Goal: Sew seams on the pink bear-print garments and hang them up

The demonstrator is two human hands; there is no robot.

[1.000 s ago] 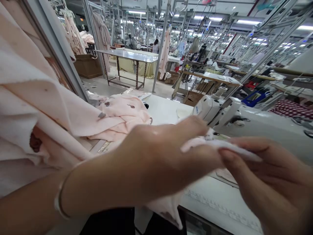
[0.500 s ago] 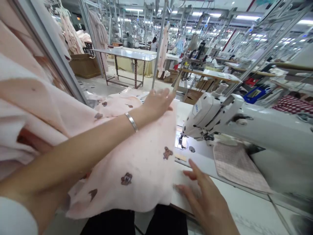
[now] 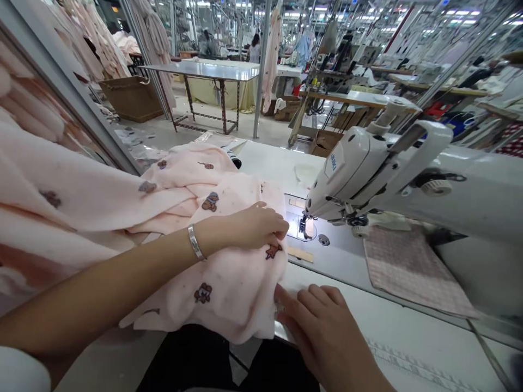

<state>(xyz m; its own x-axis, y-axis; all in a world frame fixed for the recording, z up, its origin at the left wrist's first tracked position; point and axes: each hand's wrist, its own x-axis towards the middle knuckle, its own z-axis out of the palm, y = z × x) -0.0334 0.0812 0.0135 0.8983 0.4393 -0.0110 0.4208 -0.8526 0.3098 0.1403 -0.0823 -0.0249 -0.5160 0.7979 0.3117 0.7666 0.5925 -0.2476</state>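
A pink fleece fabric piece (image 3: 229,288) with small bear prints lies over the table's front edge, left of the sewing machine (image 3: 384,169). My left hand (image 3: 253,226), a silver bracelet on its wrist, grips a bunched edge of this fabric close to the needle area (image 3: 303,226). My right hand (image 3: 327,332) lies at the near edge of the table with its fingertips on the fabric's lower right corner. More of the same pink fabric (image 3: 81,201) is piled to the left.
A checked cloth pad (image 3: 408,272) lies on the white table (image 3: 408,337) under the machine arm. A grey metal post (image 3: 69,98) slants at the left. Beyond stand a metal-framed table (image 3: 204,71), a cardboard box (image 3: 131,98), hanging garments and other workstations with a distant person.
My left hand drew back from a flat reach over the fabric and closed on its edge near the needle. My right hand moved onto the fabric's lower corner. The fabric bunched up.
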